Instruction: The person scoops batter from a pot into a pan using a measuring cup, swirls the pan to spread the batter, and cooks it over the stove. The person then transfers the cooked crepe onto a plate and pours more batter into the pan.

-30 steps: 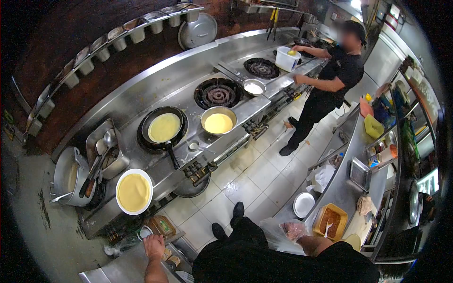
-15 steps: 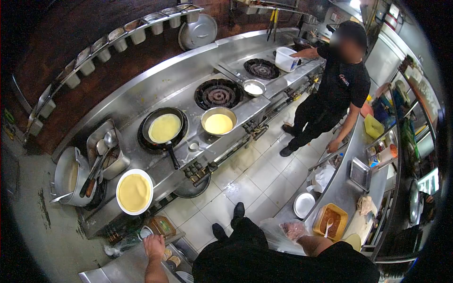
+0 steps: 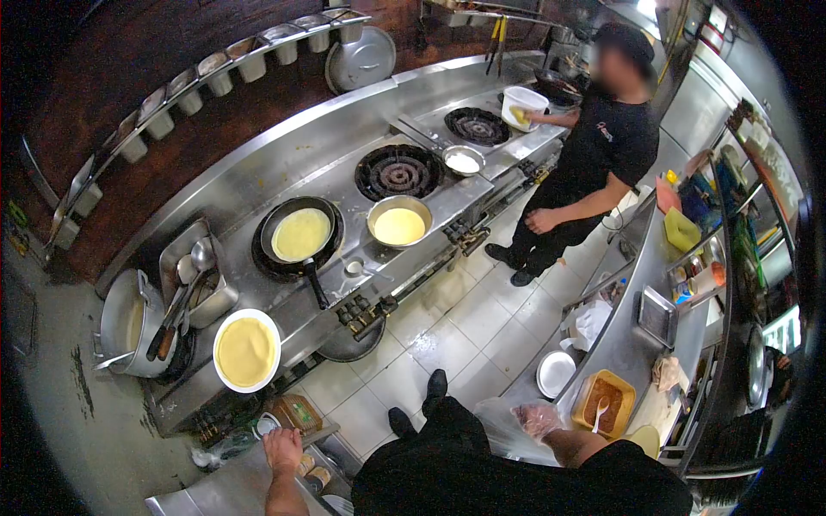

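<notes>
My left hand (image 3: 282,449) lies with its fingers stretched over the edge of a steel counter (image 3: 219,490), beside a small white cup (image 3: 268,423). My right hand (image 3: 539,420) is low on the right, against a clear plastic bag (image 3: 501,426); the film blurs its fingers, so its grip is unclear. Near that hand are a white bowl (image 3: 556,375) and a tub of reddish-brown sauce (image 3: 626,397) with a spoon in it. On the stove, a thin yellow crepe-like sheet (image 3: 300,234) lies in a black frying pan (image 3: 311,273). A steel bowl of yellow batter (image 3: 399,226) stands beside it.
A white plate of stacked yellow sheets (image 3: 247,350) sits at the stove's front left. Left of it are a large pot (image 3: 126,322) and a steel bin of ladles (image 3: 225,292). A co-worker (image 3: 594,155) stands by the far burner, one hand at a white container (image 3: 519,101).
The co-worker has stepped nearer the stove. Their lower arm has moved from the right counter to their front, and something yellow now shows by their hand at the white container. My hands stay put.
</notes>
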`<act>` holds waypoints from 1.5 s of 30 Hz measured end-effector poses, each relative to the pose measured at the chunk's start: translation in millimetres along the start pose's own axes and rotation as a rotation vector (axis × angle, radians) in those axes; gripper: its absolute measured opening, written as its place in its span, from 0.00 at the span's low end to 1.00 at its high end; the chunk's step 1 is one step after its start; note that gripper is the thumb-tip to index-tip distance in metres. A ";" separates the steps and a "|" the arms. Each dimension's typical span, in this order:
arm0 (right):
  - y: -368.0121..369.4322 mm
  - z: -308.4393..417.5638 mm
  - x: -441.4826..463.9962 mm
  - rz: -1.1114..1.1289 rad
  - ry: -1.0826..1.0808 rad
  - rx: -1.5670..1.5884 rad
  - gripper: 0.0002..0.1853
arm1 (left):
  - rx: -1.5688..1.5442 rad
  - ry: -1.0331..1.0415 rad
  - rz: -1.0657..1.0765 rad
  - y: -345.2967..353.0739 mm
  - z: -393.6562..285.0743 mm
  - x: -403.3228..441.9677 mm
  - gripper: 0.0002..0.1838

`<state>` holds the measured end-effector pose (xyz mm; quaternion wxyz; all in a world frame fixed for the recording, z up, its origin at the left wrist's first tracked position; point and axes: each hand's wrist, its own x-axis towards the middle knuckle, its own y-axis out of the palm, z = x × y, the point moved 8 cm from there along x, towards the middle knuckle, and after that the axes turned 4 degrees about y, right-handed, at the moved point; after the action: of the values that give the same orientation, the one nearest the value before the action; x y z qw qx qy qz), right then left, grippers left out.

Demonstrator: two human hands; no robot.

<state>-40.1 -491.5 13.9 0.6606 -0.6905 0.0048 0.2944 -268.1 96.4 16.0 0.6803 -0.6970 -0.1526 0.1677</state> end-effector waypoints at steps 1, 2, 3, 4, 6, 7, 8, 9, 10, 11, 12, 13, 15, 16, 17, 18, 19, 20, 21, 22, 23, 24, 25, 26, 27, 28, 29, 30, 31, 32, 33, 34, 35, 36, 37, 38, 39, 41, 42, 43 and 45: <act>-1.8 0.7 0.3 0.007 0.003 0.015 0.24 | 0.009 0.001 0.000 1.1 0.5 0.0 0.18; -2.7 0.9 0.5 0.014 0.006 0.029 0.25 | 0.019 0.001 0.001 3.5 1.8 -0.1 0.18; -6.0 2.5 0.7 0.022 0.010 0.044 0.26 | 0.028 0.002 0.001 5.8 3.1 -0.2 0.18; -7.1 2.8 1.6 0.087 0.041 0.033 0.23 | 0.026 0.002 -0.006 7.6 4.2 -0.6 0.18; -10.4 3.3 2.0 0.219 0.106 0.012 0.20 | 0.021 0.003 -0.020 8.2 4.3 -0.8 0.18; -3.4 -0.6 3.4 0.212 0.109 0.019 0.20 | 0.024 0.007 -0.010 8.0 3.5 -0.6 0.18; 9.9 -7.3 6.1 0.205 0.111 0.026 0.20 | 0.026 0.011 0.000 7.3 2.9 -0.4 0.19; 10.8 -7.6 7.2 0.197 0.114 0.033 0.20 | 0.029 0.015 0.010 5.3 1.7 0.1 0.19; 9.8 -7.4 6.8 0.186 0.119 0.041 0.20 | 0.032 0.015 0.016 3.6 0.9 0.5 0.19; 7.1 -6.0 5.8 0.176 0.124 0.049 0.20 | 0.036 0.014 0.022 2.2 0.2 0.9 0.19; 2.1 -4.1 4.9 0.165 0.129 0.057 0.20 | 0.039 0.013 0.028 1.8 -0.1 1.1 0.19; 0.9 -3.0 4.5 0.178 0.119 0.048 0.20 | 0.036 0.011 0.030 2.3 0.2 1.1 0.19; 0.4 -1.4 4.0 0.205 0.099 0.030 0.20 | 0.028 0.005 0.035 4.5 1.3 0.7 0.20; 2.5 -1.0 3.6 0.213 0.078 0.019 0.20 | 0.030 0.007 0.024 4.9 1.8 0.2 0.20; 6.1 -1.7 2.7 0.222 0.057 0.007 0.19 | 0.032 0.008 0.013 5.6 2.3 -0.7 0.20; 8.6 -1.4 2.5 0.230 0.036 -0.004 0.19 | 0.034 0.010 0.002 5.7 2.6 -1.0 0.20; 10.3 -2.0 3.0 0.251 0.041 -0.024 0.19 | 0.035 0.006 0.009 6.7 3.2 -0.9 0.20; 11.4 -2.4 3.8 0.272 0.045 -0.044 0.19 | 0.036 0.002 0.015 7.5 3.5 -0.8 0.19; 12.7 -2.8 4.0 0.293 0.050 -0.064 0.19 | 0.037 -0.003 0.021 8.4 4.1 -0.7 0.19; 12.1 -3.3 4.0 0.281 0.060 -0.059 0.19 | 0.034 0.000 0.016 10.3 5.1 -0.9 0.19; 11.9 -3.7 3.5 0.269 0.070 -0.054 0.19 | 0.031 0.002 0.010 13.5 7.1 -1.7 0.19; 9.3 -3.1 3.2 0.258 0.080 -0.049 0.19 | 0.028 0.004 0.005 13.2 6.9 -1.5 0.19; 6.3 -1.9 2.7 0.263 0.091 -0.049 0.18 | 0.026 0.006 0.001 12.7 6.6 -1.7 0.19; 1.5 0.4 2.3 0.269 0.102 -0.049 0.18 | 0.024 0.007 -0.003 11.6 6.3 -1.7 0.19; -1.4 1.6 2.0 0.275 0.113 -0.048 0.18 | 0.022 0.008 -0.007 9.5 5.1 -1.5 0.19; 1.7 0.2 4.1 0.140 0.064 -0.020 0.17 | 0.018 0.008 -0.009 7.9 4.5 -1.7 0.19; 15.7 -6.8 4.1 0.006 0.015 0.008 0.19 | 0.015 0.008 -0.012 6.4 3.7 -2.0 0.19; 9.6 -4.1 2.1 -0.130 -0.034 0.036 0.23 | 0.011 0.008 -0.014 5.1 3.0 -1.9 0.19; 13.4 -6.0 2.6 -0.120 -0.034 0.030 0.23 | 0.006 0.003 -0.006 4.7 2.8 -1.7 0.19; 15.6 -7.7 3.4 -0.109 -0.033 0.024 0.24 | 0.000 -0.002 0.002 4.5 2.7 -1.5 0.19; 14.9 -7.2 3.7 -0.100 -0.033 0.017 0.24 | -0.007 -0.007 0.010 4.2 2.7 -1.1 0.19; 15.2 -6.9 3.0 -0.107 -0.045 0.022 0.24 | -0.007 -0.008 0.014 3.0 2.0 -0.8 0.19; 16.2 -7.4 2.0 -0.115 -0.057 0.026 0.24 | -0.008 -0.009 0.017 1.5 1.2 -0.6 0.19; 13.7 -5.7 1.3 -0.124 -0.068 0.031 0.24 | -0.008 -0.009 0.020 1.0 0.9 -0.5 0.19; 11.0 -4.6 1.4 -0.109 -0.065 0.034 0.24 | -0.008 -0.006 0.020 1.4 1.0 -0.4 0.19; 5.9 -2.8 1.6 -0.094 -0.063 0.036 0.24 | -0.008 -0.003 0.021 2.3 1.8 0.1 0.19; 2.2 -0.8 2.0 -0.078 -0.060 0.038 0.24 | -0.009 -0.001 0.022 3.4 2.4 0.5 0.19; 3.5 -2.9 3.2 -0.060 -0.022 0.056 0.24 | -0.017 0.006 0.029 7.3 4.0 0.9 0.19; 4.1 -4.0 3.6 -0.051 -0.003 0.065 0.24 | -0.021 0.010 0.033 7.8 4.0 1.2 0.19; 2.5 -3.2 3.3 -0.040 -0.005 0.075 0.25 | -0.024 0.009 0.034 7.8 3.9 1.2 0.19; -2.4 -1.4 2.6 -0.018 -0.011 0.095 0.25 | -0.028 0.008 0.036 6.7 3.4 1.5 0.19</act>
<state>-36.4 -491.6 15.0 0.6955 -0.6566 0.0088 0.2917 -268.4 100.0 9.1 0.6678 -0.7099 -0.1399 0.1748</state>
